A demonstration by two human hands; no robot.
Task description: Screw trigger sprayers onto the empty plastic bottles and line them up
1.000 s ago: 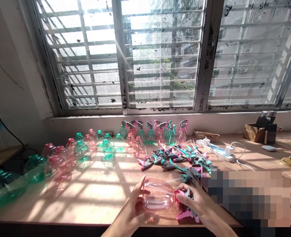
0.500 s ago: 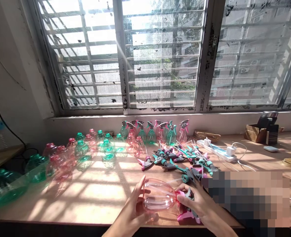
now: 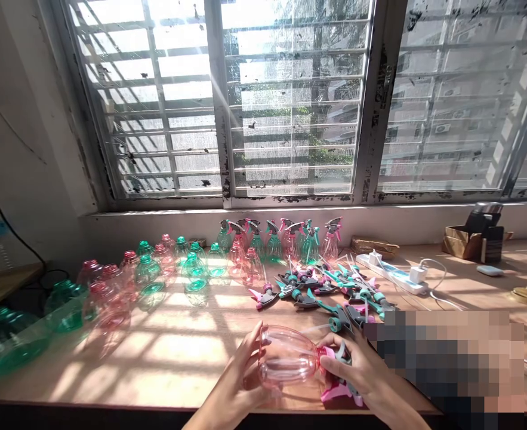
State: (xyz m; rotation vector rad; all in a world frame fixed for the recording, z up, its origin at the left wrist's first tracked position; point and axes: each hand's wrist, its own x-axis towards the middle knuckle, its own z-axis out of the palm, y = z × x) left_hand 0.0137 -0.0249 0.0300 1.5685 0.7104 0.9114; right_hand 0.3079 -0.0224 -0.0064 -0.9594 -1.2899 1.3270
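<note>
**Two bare hands hold a pink plastic bottle [image 3: 285, 358] against a trigger spray head [image 3: 340, 391] above a sunlit wooden counter [image 3: 187, 364]**

The left hand [image 3: 240, 373] wraps the bottle's body, fingers spread; the right hand [image 3: 357, 367] closes around the neck and the pink-and-grey head, and whether the head is screwed on cannot be told. The bottle lies on its side near the counter's front edge. Done so far: a row of fitted pink and green bottles [image 3: 281, 242] stands beneath the window. Left to do: a cluster of headless bottles [image 3: 144, 275] waits at left, and loose spray heads [image 3: 321, 295] lie heaped at centre.
</note>
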